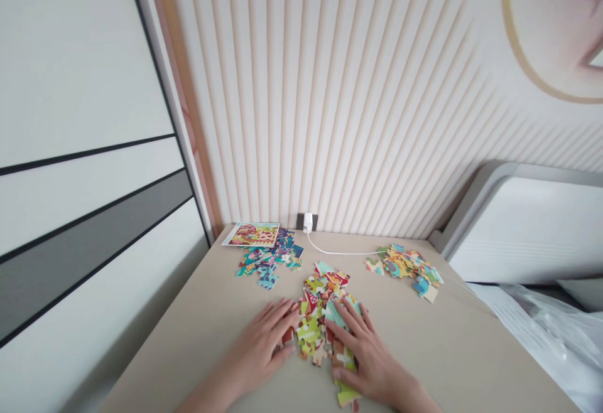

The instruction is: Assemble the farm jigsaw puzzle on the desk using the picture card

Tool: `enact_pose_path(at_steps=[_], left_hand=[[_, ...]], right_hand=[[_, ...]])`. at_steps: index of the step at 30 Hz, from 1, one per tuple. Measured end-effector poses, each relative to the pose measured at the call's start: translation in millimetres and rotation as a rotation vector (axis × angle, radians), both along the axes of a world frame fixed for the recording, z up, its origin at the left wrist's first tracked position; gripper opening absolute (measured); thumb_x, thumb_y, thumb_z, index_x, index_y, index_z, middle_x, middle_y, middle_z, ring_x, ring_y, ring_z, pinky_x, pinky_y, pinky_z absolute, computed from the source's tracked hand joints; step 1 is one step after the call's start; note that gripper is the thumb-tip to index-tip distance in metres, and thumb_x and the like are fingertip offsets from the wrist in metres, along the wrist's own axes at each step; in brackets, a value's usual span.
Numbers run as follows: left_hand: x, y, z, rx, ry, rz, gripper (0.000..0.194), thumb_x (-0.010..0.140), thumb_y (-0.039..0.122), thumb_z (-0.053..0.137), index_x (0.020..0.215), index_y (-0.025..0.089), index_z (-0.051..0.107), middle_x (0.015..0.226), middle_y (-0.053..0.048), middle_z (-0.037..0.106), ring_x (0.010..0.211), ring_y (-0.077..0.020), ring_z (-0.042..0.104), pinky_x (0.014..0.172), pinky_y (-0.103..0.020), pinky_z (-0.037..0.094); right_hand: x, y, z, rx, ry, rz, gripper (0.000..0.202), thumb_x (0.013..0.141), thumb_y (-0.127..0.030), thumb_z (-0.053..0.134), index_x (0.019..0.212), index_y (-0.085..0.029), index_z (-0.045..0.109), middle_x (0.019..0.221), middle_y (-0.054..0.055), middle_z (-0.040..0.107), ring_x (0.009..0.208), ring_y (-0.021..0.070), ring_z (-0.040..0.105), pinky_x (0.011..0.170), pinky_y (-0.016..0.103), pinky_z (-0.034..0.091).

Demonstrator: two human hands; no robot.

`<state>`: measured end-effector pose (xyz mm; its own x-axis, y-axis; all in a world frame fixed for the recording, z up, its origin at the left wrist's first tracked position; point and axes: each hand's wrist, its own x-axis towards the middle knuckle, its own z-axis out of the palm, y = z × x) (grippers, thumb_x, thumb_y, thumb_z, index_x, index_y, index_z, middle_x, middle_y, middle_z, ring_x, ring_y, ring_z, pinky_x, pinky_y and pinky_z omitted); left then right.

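A loose heap of green, red and pale blue jigsaw puzzle pieces (309, 330) lies near the front middle of the table. My left hand (264, 341) rests flat at the heap's left side, fingers stretched out and touching a few reddish pieces. On the right side my right hand (363, 353) lies with fingers spread over several pieces, partly hiding them. Behind, to the left, sits a pile of blue and purple puzzle pieces (268, 259), with a picture card (252, 235) of a farm scene by it. Another pile of yellow and multicoloured puzzle pieces (400, 262) is at the back right.
The beige table (211, 312) meets a ribbed wall (320, 99). A white charger (308, 222) is plugged in at the back, its cable (339, 253) running right across the tabletop. A white cabinet (85, 74) stands left; a bed headboard (532, 225) is right.
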<state>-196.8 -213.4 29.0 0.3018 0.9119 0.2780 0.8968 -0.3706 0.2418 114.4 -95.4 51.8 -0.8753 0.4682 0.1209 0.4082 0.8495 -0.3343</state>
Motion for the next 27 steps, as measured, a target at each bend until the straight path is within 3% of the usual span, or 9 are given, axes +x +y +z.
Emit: enact_pose_path(at_steps=[4, 9, 16, 19, 22, 24, 27], left_hand=[[-0.2, -0.7, -3.1, 0.014, -0.051, -0.002, 0.076, 0.101, 0.044, 0.055, 0.163, 0.035, 0.013, 0.166, -0.003, 0.032, 0.148, -0.0272, 0.040, 0.122, -0.049, 0.037], [1.6, -5.4, -2.8, 0.024, -0.080, 0.020, 0.076, 0.099, 0.047, 0.058, 0.163, 0.034, 0.019, 0.165, -0.004, 0.034, 0.148, -0.0279, 0.040, 0.120, -0.048, 0.040], [-5.8, 3.0, -8.2, 0.159, -0.091, 0.193, 0.049, 0.105, 0.034, 0.042, 0.153, 0.026, 0.045, 0.160, -0.006, 0.043, 0.146, -0.0257, 0.042, 0.121, -0.045, 0.039], [-34.2, 24.3, -2.9, 0.174, -0.049, 0.291, 0.038, 0.102, 0.028, 0.044, 0.134, 0.024, 0.065, 0.151, -0.008, 0.052, 0.140, -0.0260, 0.049, 0.119, -0.045, 0.040], [-76.8, 51.8, 7.8, 0.152, -0.010, 0.407, 0.034, 0.098, 0.020, 0.045, 0.120, 0.020, 0.071, 0.143, -0.011, 0.059, 0.137, -0.0280, 0.052, 0.118, -0.046, 0.039], [-105.7, 68.9, 14.9, 0.142, -0.005, 0.485, 0.038, 0.096, 0.016, 0.046, 0.128, 0.015, 0.066, 0.139, -0.016, 0.061, 0.132, -0.0302, 0.056, 0.115, -0.048, 0.041], [-138.7, 88.9, 22.3, 0.133, -0.010, 0.572, 0.058, 0.090, 0.012, 0.052, 0.148, 0.011, 0.047, 0.138, -0.021, 0.060, 0.129, -0.0308, 0.058, 0.111, -0.045, 0.042]], right_hand=[[-17.3, -21.7, 1.4, 0.025, -0.011, -0.111, 0.062, 0.098, -0.055, 0.053, 0.157, -0.040, 0.038, 0.170, 0.003, 0.016, 0.156, 0.0371, 0.013, 0.122, 0.069, 0.012], [-27.1, -22.4, -1.7, 0.112, 0.075, -0.204, 0.049, 0.103, -0.046, 0.047, 0.152, -0.038, 0.048, 0.169, 0.002, 0.025, 0.156, 0.0321, 0.020, 0.124, 0.063, 0.020], [-13.0, -19.3, -23.0, 0.161, 0.182, -0.216, 0.047, 0.104, -0.040, 0.045, 0.151, -0.038, 0.048, 0.167, 0.000, 0.029, 0.155, 0.0287, 0.023, 0.124, 0.056, 0.029], [-9.3, -18.7, -27.6, 0.145, 0.217, -0.254, 0.049, 0.104, -0.040, 0.044, 0.153, -0.037, 0.045, 0.167, 0.000, 0.030, 0.155, 0.0281, 0.022, 0.125, 0.056, 0.027], [-6.4, -18.9, -28.8, 0.127, 0.280, -0.291, 0.049, 0.104, -0.039, 0.045, 0.153, -0.036, 0.046, 0.166, 0.001, 0.032, 0.155, 0.0285, 0.024, 0.124, 0.055, 0.030], [-4.9, -19.0, -29.5, 0.117, 0.314, -0.314, 0.048, 0.104, -0.038, 0.045, 0.152, -0.035, 0.046, 0.166, 0.002, 0.033, 0.155, 0.0286, 0.025, 0.123, 0.053, 0.033], [-3.8, -18.6, -32.0, 0.118, 0.329, -0.343, 0.047, 0.105, -0.038, 0.044, 0.152, -0.034, 0.048, 0.165, 0.003, 0.034, 0.153, 0.0292, 0.028, 0.121, 0.052, 0.037]])
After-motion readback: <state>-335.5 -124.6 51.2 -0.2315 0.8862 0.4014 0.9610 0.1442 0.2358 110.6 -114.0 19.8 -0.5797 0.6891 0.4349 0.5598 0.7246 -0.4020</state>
